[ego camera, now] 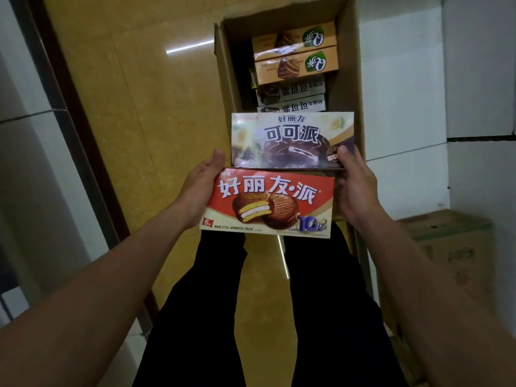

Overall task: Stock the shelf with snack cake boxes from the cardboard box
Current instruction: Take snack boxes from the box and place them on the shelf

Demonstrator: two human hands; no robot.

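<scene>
My left hand grips the left end of a red snack cake box, thumb on its top edge, held face up over my legs. In my right hand is a pale cocoa pie box, held by its right end with the thumb on its front. It sits just beyond the red box, above the near end of the open cardboard box on the floor. Inside the carton lie two tan cake boxes and two pale boxes.
A yellow tiled floor spreads to the left. White shelving or panels stand to the right, a dark-framed white panel to the left. Another cardboard carton sits at right near my right forearm. My dark trouser legs are below.
</scene>
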